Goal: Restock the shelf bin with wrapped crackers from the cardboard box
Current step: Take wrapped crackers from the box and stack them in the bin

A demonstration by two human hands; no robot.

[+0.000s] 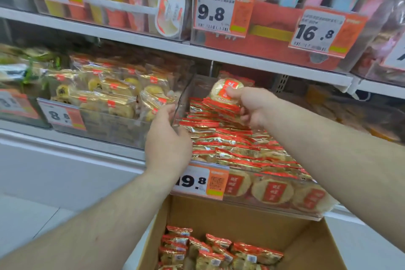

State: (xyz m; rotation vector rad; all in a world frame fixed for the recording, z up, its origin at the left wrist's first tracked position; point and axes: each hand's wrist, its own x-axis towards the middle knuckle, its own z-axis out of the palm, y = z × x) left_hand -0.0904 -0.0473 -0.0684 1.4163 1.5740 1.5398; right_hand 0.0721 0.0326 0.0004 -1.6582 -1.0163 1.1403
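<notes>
A clear shelf bin (258,203) marked 19.8 holds several rows of red-and-gold wrapped crackers (232,147) standing on edge. My right hand (252,107) pinches a stack of wrapped crackers (222,92) at the back of the bin, thumb on the top round cracker's red label. My left hand (168,138) reaches into the bin's left side, fingers curled against the packs by the clear side wall. Below, an open cardboard box (241,212) holds more wrapped crackers (214,250).
To the left, another clear bin (109,125) marked 8.8 holds gold-wrapped pastries. The shelf above (241,59) carries bins of tubs with price tags 16.8 and 9.8. White floor lies at the lower left.
</notes>
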